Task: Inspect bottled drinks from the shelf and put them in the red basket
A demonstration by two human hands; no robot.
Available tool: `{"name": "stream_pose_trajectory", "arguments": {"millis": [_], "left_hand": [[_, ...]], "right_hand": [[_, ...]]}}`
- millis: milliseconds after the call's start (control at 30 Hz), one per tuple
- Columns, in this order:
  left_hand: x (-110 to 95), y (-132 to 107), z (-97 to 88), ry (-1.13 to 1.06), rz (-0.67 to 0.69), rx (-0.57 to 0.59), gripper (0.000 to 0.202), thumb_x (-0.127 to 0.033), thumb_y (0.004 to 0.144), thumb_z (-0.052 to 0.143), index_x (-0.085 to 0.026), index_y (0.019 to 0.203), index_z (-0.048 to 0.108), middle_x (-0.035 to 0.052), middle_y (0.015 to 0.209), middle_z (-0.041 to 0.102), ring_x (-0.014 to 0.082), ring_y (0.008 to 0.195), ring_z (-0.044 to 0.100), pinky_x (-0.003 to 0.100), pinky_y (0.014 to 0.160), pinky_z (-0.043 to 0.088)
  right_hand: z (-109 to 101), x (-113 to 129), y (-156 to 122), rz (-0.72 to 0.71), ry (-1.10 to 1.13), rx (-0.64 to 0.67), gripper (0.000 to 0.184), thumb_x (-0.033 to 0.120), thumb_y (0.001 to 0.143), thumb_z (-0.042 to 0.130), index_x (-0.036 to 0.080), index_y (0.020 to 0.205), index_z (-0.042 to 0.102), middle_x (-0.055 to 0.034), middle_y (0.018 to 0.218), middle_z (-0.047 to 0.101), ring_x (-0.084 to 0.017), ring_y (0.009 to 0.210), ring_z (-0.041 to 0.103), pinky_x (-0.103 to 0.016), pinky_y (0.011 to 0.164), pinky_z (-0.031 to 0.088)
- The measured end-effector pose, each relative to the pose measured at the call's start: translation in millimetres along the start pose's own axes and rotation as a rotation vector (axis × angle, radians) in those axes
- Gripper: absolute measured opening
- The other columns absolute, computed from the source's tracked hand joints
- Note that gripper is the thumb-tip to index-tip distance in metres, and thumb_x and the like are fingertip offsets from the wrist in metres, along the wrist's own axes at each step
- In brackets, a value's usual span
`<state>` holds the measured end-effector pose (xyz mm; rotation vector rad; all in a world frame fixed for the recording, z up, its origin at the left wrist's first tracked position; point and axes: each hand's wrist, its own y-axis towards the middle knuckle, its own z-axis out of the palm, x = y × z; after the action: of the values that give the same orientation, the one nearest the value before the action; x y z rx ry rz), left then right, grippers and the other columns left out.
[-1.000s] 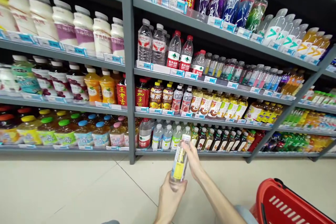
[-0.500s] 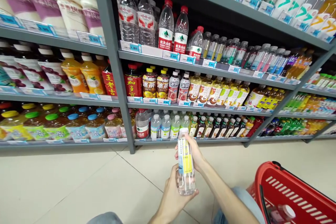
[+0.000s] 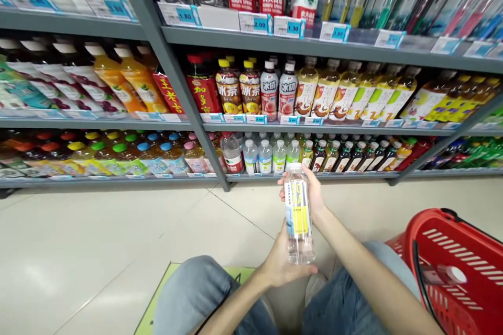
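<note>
Through the head camera I have a transparent bottle (image 3: 300, 220) held upright, tipped slightly, above the floor (image 3: 98, 230) and in front of the lowest shelf (image 3: 267, 177). It is well apart from the red basket (image 3: 459, 224) on the right. My right hand (image 3: 315, 193) is wrapped around its upper part, the thumb up beside the white cap (image 3: 294, 166) and fingertips showing on the far side. My left hand (image 3: 282, 261) supports the lower part, one digit stretched out past the base; the bottle covers its other fingers, so I cannot tell whether they close around it.

It looks full, so I judge it moderately heavy for its size. The plastic wall is probably thin, giving a little under a squeeze, slick if damp, yet hardly fragile. I would take it around the labelled middle, with a palm beneath the base, rather than by the cap alone.
</note>
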<state>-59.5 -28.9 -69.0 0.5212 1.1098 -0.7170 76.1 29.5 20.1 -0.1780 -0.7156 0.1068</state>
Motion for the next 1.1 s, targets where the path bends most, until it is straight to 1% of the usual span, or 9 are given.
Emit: {"name": "stream_pose_trajectory", "arguments": {"millis": [67, 200, 300, 400, 500, 600, 800, 1000, 1100], "left_hand": [[1.2, -1.5, -0.9, 0.090, 0.000, -0.004, 0.079, -0.042, 0.060, 0.092, -0.022, 0.121, 0.047, 0.0020, 0.090, 0.061, 0.0167, 0.074, 0.058, 0.029, 0.067, 0.048], [5.8, -2.8, -3.1, 0.244, 0.049, -0.053, 0.070, -0.038, 0.063, 0.088, -0.023, 0.117, 0.047, 0.0024, 0.093, 0.062, 0.0185, 0.079, 0.060, 0.031, 0.074, 0.048], [6.8, -2.5, -3.0, 0.296, 0.062, -0.082, 0.065, -0.037, 0.063, 0.087, -0.023, 0.114, 0.048, 0.0028, 0.093, 0.063, 0.0197, 0.081, 0.060, 0.033, 0.076, 0.049], [5.3, -1.9, -1.0, 0.285, 0.051, -0.081, 0.065, -0.037, 0.064, 0.086, -0.023, 0.114, 0.047, 0.0021, 0.092, 0.063, 0.0181, 0.078, 0.060, 0.032, 0.075, 0.049], [3.9, -1.6, 1.6, 0.235, 0.027, -0.047, 0.063, -0.037, 0.068, 0.085, -0.023, 0.114, 0.043, 0.0011, 0.091, 0.061, 0.0150, 0.072, 0.058, 0.029, 0.069, 0.048], [3.7, -1.7, 3.3, 0.191, 0.020, -0.023, 0.061, -0.036, 0.071, 0.083, -0.024, 0.113, 0.041, 0.0012, 0.092, 0.059, 0.0136, 0.071, 0.057, 0.028, 0.065, 0.047], [4.0, -2.3, 2.7, 0.177, -0.005, -0.031, 0.064, -0.035, 0.070, 0.084, -0.023, 0.116, 0.042, 0.0016, 0.091, 0.060, 0.0135, 0.070, 0.057, 0.028, 0.066, 0.047], [2.3, -1.8, 3.1, 0.164, 0.008, -0.014, 0.060, -0.036, 0.072, 0.083, -0.023, 0.114, 0.041, 0.0008, 0.090, 0.058, 0.0136, 0.070, 0.056, 0.028, 0.066, 0.047], [0.4, -1.5, 4.3, 0.182, 0.020, -0.009, 0.059, -0.036, 0.073, 0.081, -0.023, 0.114, 0.040, 0.0000, 0.088, 0.057, 0.0135, 0.069, 0.055, 0.027, 0.064, 0.047]], "right_hand": [[-0.9, -1.1, 0.0, 0.005, -0.014, 0.036, 0.049, 0.059, 0.087, 0.052, 0.013, 0.091, 0.068, -0.0076, 0.077, 0.073, -0.018, 0.054, 0.068, -0.027, 0.047, 0.052], [0.0, -1.8, 0.4, 0.012, -0.053, 0.090, 0.054, 0.064, 0.087, 0.051, 0.013, 0.091, 0.068, -0.0080, 0.075, 0.074, -0.017, 0.052, 0.067, -0.025, 0.046, 0.050], [1.3, -0.5, -0.5, 0.020, -0.078, 0.098, 0.055, 0.066, 0.087, 0.051, 0.013, 0.090, 0.067, -0.0078, 0.074, 0.073, -0.017, 0.051, 0.066, -0.024, 0.045, 0.048], [1.3, 0.7, -1.7, 0.012, -0.088, 0.100, 0.055, 0.065, 0.087, 0.051, 0.013, 0.090, 0.067, -0.0078, 0.074, 0.073, -0.017, 0.051, 0.067, -0.024, 0.045, 0.048], [0.3, 1.3, -1.9, 0.003, -0.095, 0.103, 0.054, 0.065, 0.087, 0.051, 0.013, 0.089, 0.067, -0.0074, 0.074, 0.073, -0.017, 0.051, 0.067, -0.024, 0.045, 0.047], [-0.5, 1.1, -1.0, -0.001, -0.104, 0.107, 0.055, 0.066, 0.085, 0.053, 0.013, 0.089, 0.067, -0.0079, 0.074, 0.073, -0.017, 0.052, 0.067, -0.023, 0.042, 0.045], [-2.1, -0.8, 0.8, -0.021, -0.114, 0.112, 0.055, 0.064, 0.087, 0.051, 0.012, 0.092, 0.068, -0.0093, 0.076, 0.074, -0.018, 0.053, 0.068, -0.025, 0.047, 0.049], [-3.2, -1.3, 1.2, -0.017, -0.111, 0.112, 0.053, 0.063, 0.087, 0.052, 0.013, 0.091, 0.068, -0.0082, 0.076, 0.074, -0.017, 0.053, 0.068, -0.024, 0.047, 0.049], [-3.3, -1.1, 1.5, -0.009, -0.107, 0.108, 0.053, 0.063, 0.087, 0.052, 0.012, 0.091, 0.068, -0.0084, 0.076, 0.074, -0.017, 0.053, 0.068, -0.024, 0.047, 0.049]]}}
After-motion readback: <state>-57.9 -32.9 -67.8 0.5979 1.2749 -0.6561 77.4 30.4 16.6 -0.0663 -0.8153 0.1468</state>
